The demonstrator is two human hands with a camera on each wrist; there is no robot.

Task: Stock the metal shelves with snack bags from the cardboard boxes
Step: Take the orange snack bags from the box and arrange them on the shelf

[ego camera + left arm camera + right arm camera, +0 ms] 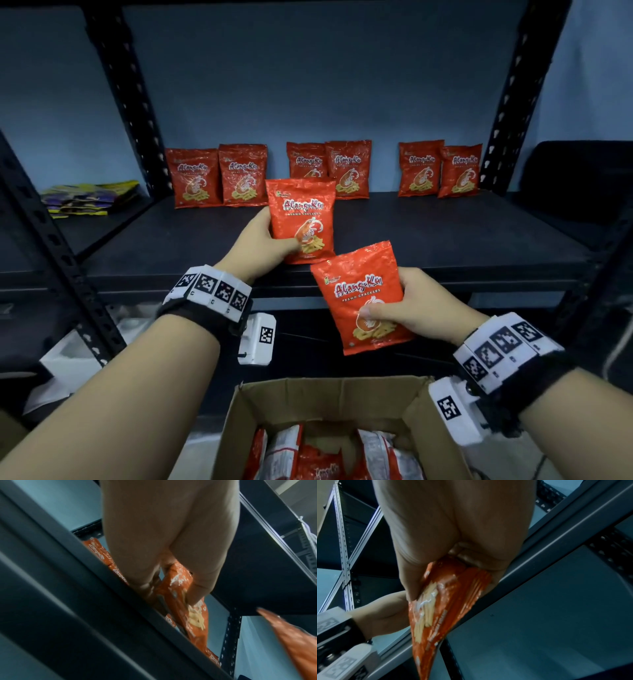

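The left-hand bag (301, 219), a red prawn-cracker pack, stands upright at the centre of the frame with its bottom edge on or just above the dark shelf board (445, 233); which, I cannot tell. The left hand (263, 240) grips its lower left side, thumb across the front and fingers behind, which seems meant to keep the printed face forward while the bag is set down in front of the back row. The right-hand bag (363, 294) sits lower, centre right of the frame, tilted and short of the shelf's front lip. The right hand (407, 305) pinches it at its right side, thumb on the front; it looks held in waiting for its turn.

Along the back of the shelf, in the middle band of the frame, six matching bags lean upright in three pairs: the left pair (219, 176), the middle pair (329, 168) and the right pair (440, 169). The bag in the left hand partly hides the middle pair and stands near it, so a careless push could tip those over.

At the bottom centre the open cardboard box (414, 404) holds more bags. At the left edge a flat stack of purple and yellow packs (89, 198) lies on a neighbouring shelf. Black perforated uprights (126, 96) frame the bay, clear of both hands.
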